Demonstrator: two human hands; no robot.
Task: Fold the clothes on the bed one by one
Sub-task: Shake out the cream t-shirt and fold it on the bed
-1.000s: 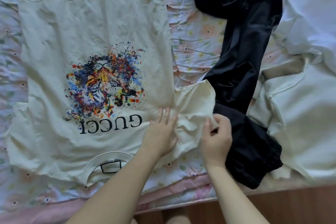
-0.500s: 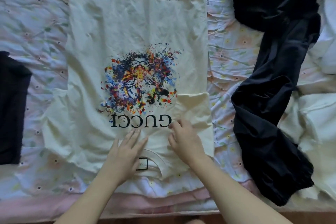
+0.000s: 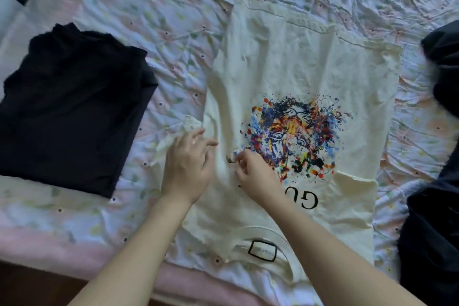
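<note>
Shirt: a cream cotton T-shirt with a multicoloured tiger-face print and black lettering [image 3: 285, 77] lies flat, print up, at centre and right of the frame.
Shirt axis: its long axis runs from the lower centre to the upper centre, tilted slightly; the collar with a black-bordered label [image 3: 262, 251] points to the lower edge, the hem to the top.
Shirt sleeves: the sleeve at the right is folded in over the body beside the lettering; the sleeve at the left lies bunched under the left hand.
Right hand [image 3: 253, 171]: reaches in from the lower right, fingers curled, pinching a small fold of the shirt fabric just left of the print.
Left hand [image 3: 186, 164]: comes from the lower left, palm down, fingers spread and loosely bent over the shirt's left edge and sleeve; it grips nothing that I can see.
Surface: a wrinkled floral bedsheet in pale pink and blue [image 3: 149, 20] covers the bed.
Folded piece: a black folded garment [image 3: 69, 109] rests on the sheet at the left, apart from the shirt.
Other cloth: a dark unfolded garment [image 3: 437, 218] lies along the right edge.
Room: a strip of dark floor [image 3: 29, 285] shows at the lower left.
</note>
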